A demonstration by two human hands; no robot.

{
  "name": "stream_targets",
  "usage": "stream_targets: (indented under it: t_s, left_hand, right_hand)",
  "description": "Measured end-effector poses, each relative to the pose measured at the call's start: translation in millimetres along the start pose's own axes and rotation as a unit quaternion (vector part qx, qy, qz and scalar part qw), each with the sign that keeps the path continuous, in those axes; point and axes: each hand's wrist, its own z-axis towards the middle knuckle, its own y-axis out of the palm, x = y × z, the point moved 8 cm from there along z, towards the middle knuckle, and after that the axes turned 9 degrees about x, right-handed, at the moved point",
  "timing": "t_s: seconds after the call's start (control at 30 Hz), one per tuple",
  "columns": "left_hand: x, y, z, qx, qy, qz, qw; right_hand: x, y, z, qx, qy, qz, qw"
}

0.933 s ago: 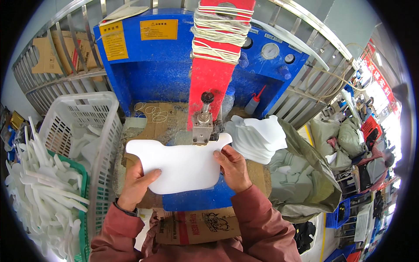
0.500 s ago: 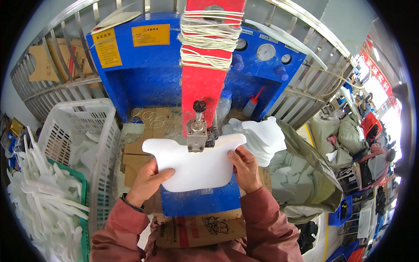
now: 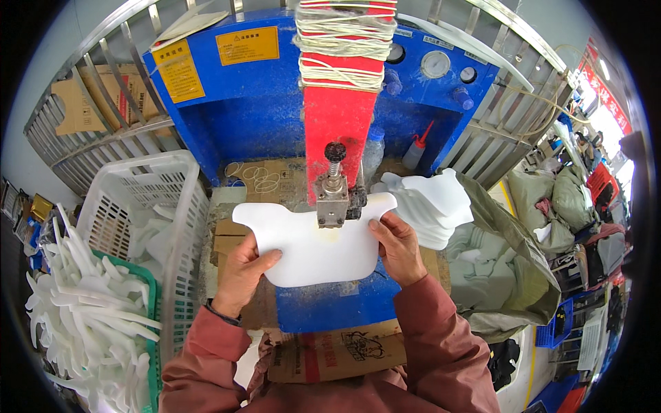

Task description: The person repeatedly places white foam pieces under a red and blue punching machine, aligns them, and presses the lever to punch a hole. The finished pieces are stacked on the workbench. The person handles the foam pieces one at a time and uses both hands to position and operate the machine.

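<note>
A white, flat shaped foam-like sheet (image 3: 306, 255) with two flared upper corners is held level between my hands, above a blue machine bed (image 3: 327, 303). My left hand (image 3: 248, 268) pinches its left edge, thumb on top. On the right edge my right hand (image 3: 399, 248) grips it the same way. The square metal head (image 3: 333, 199) of the machine, topped by a black knob and spring, sits over the sheet's far middle edge. A faint yellowish patch shows on the sheet just below the head. Whether head and sheet touch I cannot tell.
A red machine arm (image 3: 337, 131) wound with cord rises ahead. Stacked white pieces (image 3: 430, 206) lie right, beside an olive sack (image 3: 537, 268) of similar ones. Left stand a white basket (image 3: 189, 241) and a green crate (image 3: 153, 330) heaped with white offcuts. A red-tipped bottle (image 3: 414, 153) stands behind.
The sheet, in both hands, has slid a little left under the metal head. The whole view has shifted slightly; both grips look the same.
</note>
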Motion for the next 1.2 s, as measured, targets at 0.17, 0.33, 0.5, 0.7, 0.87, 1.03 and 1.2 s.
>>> stream_targets:
  t_s: [0.17, 0.33, 0.5, 0.7, 0.87, 1.03, 1.2]
  left_hand:
    - [-3.7, 16.9, -1.9, -0.016, -0.010, 0.000, 1.000]
    - [-9.1, 25.8, -6.6, -0.018, -0.019, 0.008, 1.000]
    - [-12.2, 34.1, -10.5, -0.030, -0.009, 0.001, 1.000]
    - [-12.6, 47.2, -13.9, -0.045, -0.016, 0.006, 0.999]
    - [-20.0, 59.4, -15.4, -0.057, -0.044, 0.004, 0.997]
    - [-27.6, 70.3, -16.6, -0.074, -0.047, -0.011, 0.996]
    - [-36.5, 81.2, -17.6, -0.093, -0.044, 0.000, 0.995]
  right_hand:
    - [-11.5, -11.7, -12.8, 0.008, -0.026, 0.024, 0.999]
    - [-15.3, -22.4, -21.8, 0.013, -0.018, 0.022, 1.000]
    - [-16.4, -29.1, -31.3, 0.020, -0.030, 0.048, 0.998]
    - [-18.5, -42.4, -40.9, 0.033, -0.045, 0.039, 0.998]
    - [-22.0, -55.6, -48.0, 0.056, -0.039, 0.025, 0.997]
    - [-20.9, -68.8, -56.7, 0.096, -0.045, 0.020, 0.994]
    - [-19.2, -88.4, -64.6, 0.110, -0.047, -0.003, 0.993]
